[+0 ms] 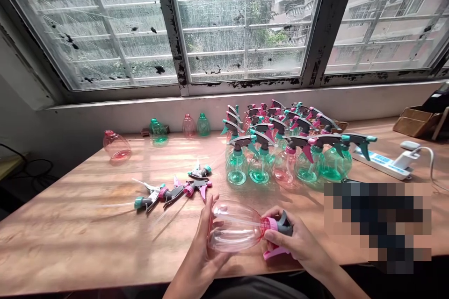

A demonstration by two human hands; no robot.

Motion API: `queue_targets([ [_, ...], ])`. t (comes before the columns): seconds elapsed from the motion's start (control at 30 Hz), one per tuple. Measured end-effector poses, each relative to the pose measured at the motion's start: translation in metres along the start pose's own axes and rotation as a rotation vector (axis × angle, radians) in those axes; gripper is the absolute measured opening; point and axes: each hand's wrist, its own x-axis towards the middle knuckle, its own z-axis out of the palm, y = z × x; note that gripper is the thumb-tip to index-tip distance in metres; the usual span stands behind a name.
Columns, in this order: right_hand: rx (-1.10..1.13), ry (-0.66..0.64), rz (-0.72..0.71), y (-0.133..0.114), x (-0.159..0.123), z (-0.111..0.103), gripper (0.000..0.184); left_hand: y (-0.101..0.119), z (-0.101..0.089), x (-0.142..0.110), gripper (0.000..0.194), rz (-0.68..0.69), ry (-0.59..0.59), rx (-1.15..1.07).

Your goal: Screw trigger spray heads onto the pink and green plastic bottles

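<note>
A clear pink spray bottle (236,226) lies on its side between my hands, above the table's front edge. My left hand (206,238) cups its base, the fingers partly hidden behind it. At the neck, my right hand (289,238) grips the pink collar and dark grey spray head (278,225), whose pink trigger points down. The head sits at the bottle's mouth, and a thin tube shows inside. Whether the collar is tight I cannot tell. Left of the bottle, several loose spray heads (171,192) with thin tubes lie on the wooden table (87,243).
Several pink and green spray bottles with heads (259,168) stand grouped at the back right. Headless bottles stand at the back left, among them a pink one (117,147) and a green one (203,125). A white power strip (382,163) lies at right, near a cardboard box (417,121).
</note>
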Motion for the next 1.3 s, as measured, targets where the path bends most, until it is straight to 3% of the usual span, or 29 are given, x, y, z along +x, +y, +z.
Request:
queue_targets([
  [0.23, -0.013, 0.006, -0.011, -0.0006, -0.0010, 0.0019, 0.040, -0.0041, -0.0013, 0.0001, 0.107, -0.047, 0.007, -0.013],
  [0.5, -0.022, 0.008, 0.010, -0.0032, -0.0024, 0.0022, 0.043, 0.0020, 0.0014, 0.0012, 0.085, 0.026, 0.015, 0.012],
  [0.7, -0.104, 0.039, -0.007, -0.0039, -0.0034, 0.0025, 0.042, -0.0012, -0.0003, 0.0003, 0.109, -0.036, 0.016, 0.012],
  [0.97, -0.086, 0.042, 0.005, -0.0045, -0.0035, 0.0048, 0.044, -0.0044, 0.0002, -0.0027, 0.083, 0.053, 0.009, 0.040],
  [1.3, -0.035, 0.071, 0.021, -0.0024, -0.0044, 0.0046, 0.045, 0.0015, 0.0002, -0.0059, 0.102, 0.032, -0.006, 0.022],
])
